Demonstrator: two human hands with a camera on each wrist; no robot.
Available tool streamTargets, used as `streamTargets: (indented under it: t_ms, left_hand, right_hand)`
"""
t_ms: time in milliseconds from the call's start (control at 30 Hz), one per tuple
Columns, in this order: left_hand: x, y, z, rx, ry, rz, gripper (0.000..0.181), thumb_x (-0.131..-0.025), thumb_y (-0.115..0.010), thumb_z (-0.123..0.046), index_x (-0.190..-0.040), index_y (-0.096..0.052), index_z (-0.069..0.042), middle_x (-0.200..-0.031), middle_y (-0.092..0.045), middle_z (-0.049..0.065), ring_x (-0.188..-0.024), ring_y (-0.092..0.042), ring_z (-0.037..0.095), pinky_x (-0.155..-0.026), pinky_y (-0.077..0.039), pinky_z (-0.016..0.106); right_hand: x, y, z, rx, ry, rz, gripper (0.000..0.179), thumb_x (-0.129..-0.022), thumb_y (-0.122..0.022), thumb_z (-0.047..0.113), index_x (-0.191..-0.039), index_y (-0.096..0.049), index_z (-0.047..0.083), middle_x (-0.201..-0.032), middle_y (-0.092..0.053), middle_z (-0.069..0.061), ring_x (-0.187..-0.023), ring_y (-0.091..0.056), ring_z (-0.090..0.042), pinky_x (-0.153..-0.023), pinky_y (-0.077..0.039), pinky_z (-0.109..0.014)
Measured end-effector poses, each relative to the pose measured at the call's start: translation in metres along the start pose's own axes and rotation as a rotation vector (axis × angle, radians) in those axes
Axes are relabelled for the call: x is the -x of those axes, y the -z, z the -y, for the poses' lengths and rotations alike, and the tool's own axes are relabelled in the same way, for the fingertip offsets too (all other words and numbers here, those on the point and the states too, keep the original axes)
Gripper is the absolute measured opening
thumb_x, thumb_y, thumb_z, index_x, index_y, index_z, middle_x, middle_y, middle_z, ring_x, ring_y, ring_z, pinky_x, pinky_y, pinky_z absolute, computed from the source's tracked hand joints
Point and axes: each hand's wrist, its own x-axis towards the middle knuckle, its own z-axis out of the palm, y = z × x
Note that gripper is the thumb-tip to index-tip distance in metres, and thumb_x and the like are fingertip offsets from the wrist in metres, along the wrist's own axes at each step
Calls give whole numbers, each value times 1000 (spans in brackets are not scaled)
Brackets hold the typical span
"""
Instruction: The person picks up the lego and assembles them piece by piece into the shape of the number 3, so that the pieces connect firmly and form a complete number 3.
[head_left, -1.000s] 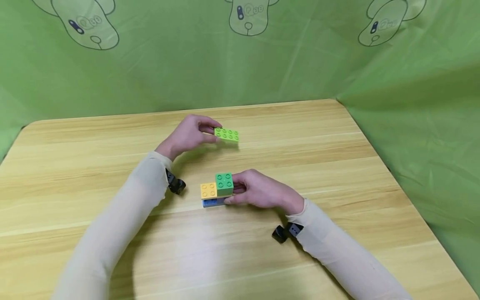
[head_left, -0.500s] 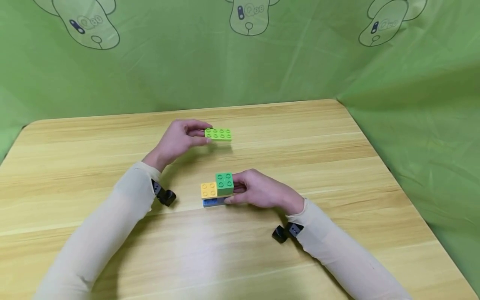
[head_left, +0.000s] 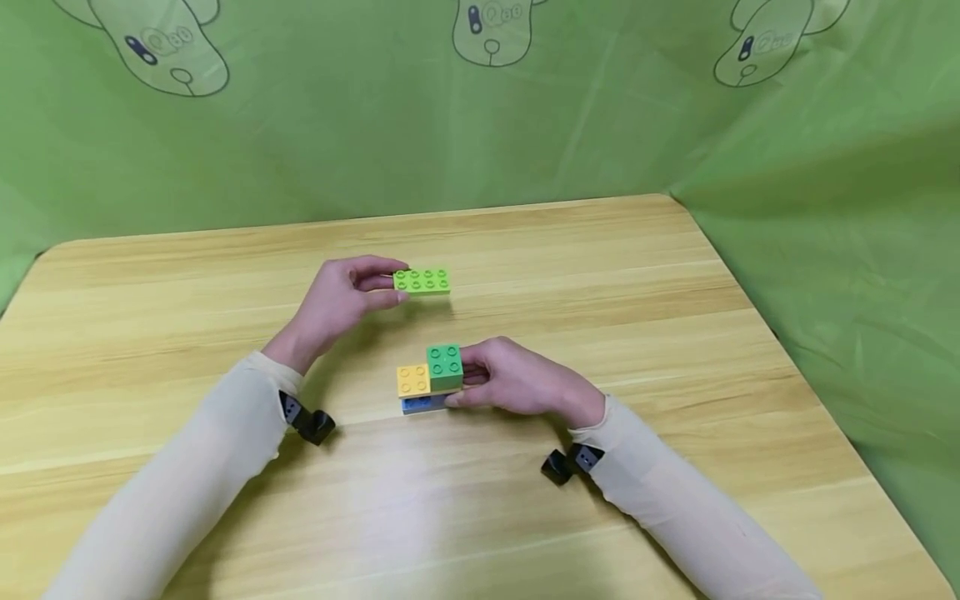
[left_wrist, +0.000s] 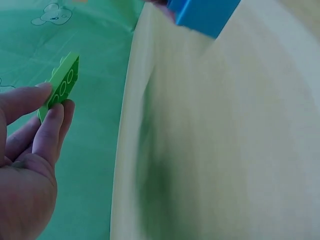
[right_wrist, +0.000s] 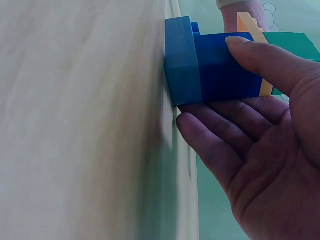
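Note:
Over the far middle of the table, my left hand [head_left: 327,302] pinches a lime green building brick [head_left: 422,282] by its left end. The brick is flat, with two rows of studs facing up; its hollow underside shows in the left wrist view. Closer in, my right hand [head_left: 521,379] grips a small stack of bricks from the right side. From the bottom, the stack has a lighter blue brick [right_wrist: 183,65], a dark blue brick [right_wrist: 220,67], a thin yellow plate [head_left: 413,381] and a green brick [head_left: 445,367] on the plate's right half. Thumb and fingers hold the dark blue brick.
Both hands work above a wooden table [head_left: 660,333] with rounded far corners. A green curtain [head_left: 360,133] with printed animal outlines hangs behind it and along the right side. Small black cameras sit on both wrists, over light sleeves [head_left: 180,467].
My left hand has drawn the lime green brick to the left and a little nearer, and the brick now lies straighter across the view. My right hand and the stack stay in place.

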Motion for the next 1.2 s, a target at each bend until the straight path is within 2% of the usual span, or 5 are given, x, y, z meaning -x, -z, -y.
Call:
streamTargets:
  t_ms: [200,567,867,1100,1200]
  left_hand:
    - [11,1,3,51,-22,10,44,-85,-76,-5,-127,-63,-2,-121,-65,11,-107,-64,20,-85,-54,27]
    - [29,4,5,114,9,-21,44,-86,-75,-2,-128,-62,-1,-119,-66,14,-103,-66,18,-84,-54,25]
    - [32,7,6,117,1,-9,45,-86,-77,-5,-128,-62,-1,-118,-66,15,-102,-67,17,-84,-54,25]
    - [46,12,2,119,29,-28,46,-86,-76,-6,-129,-61,-1,-120,-65,15,-104,-66,17,-86,-53,25]
    - [52,12,-3,129,21,-40,45,-86,-76,-5,-128,-62,0,-118,-66,15,-103,-66,17,-85,-54,25]
  right_hand:
    - [-1,-1,-1,2,6,-2,37,-88,-76,14,-121,-65,0,-113,-70,-3,-105,-65,-11,-89,-51,-22]
    - [0,-2,-2,-14,9,1,38,-88,-76,14,-121,-65,0,-113,-70,-3,-105,-65,-11,-88,-52,-23]
    - [2,1,-1,-24,1,-6,38,-88,-76,14,-121,-65,0,-113,-70,-4,-105,-65,-12,-88,-52,-23]
    - [0,0,-2,-27,22,-2,36,-88,-76,13,-120,-66,-1,-112,-70,-5,-105,-65,-12,-89,-52,-23]
    - [0,0,-2,-31,20,-2,37,-87,-76,13,-120,-65,-1,-113,-70,-5,-105,-65,-12,-89,-52,-23]
